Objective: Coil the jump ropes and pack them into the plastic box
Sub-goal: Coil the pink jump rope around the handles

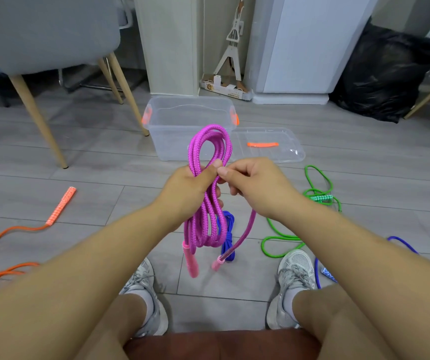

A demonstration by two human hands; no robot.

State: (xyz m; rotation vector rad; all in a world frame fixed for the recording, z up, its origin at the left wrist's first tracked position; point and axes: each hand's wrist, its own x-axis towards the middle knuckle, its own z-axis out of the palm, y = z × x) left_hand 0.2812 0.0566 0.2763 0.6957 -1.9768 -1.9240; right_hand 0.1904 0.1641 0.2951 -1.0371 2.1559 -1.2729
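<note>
Fingertips (217, 164) of left hand (190, 188) clenched round the middle of the magenta jump rope (210, 141), thumb pressed across the bundled strands. Right hand (258, 185) just beside it, thumb and forefinger pinching one strand of the same rope; the two thumbs touch. Rope held at frame centre, off the floor, gathered in several long loops: one loop stands above the fists, the others hang below. Loose end runs down from under the right wrist. Two pink handles (191, 263) dangle at lower centre, between the shoes (297, 276).

Plastic box (172, 141) on the floor behind the hands, upper centre, clear with orange latches, open. Lid (268, 157) flat on the floor, touching its right side.

Blue rope (228, 227) bunched on the floor behind the hanging loops; more blue strand at lower right. Green rope (281, 240) sprawled uncoiled right of centre. Orange rope (13, 229) loose at lower left, its handle pointing up-frame.

Grey chair (47, 35) upper left; black bag (385, 79) upper right.
</note>
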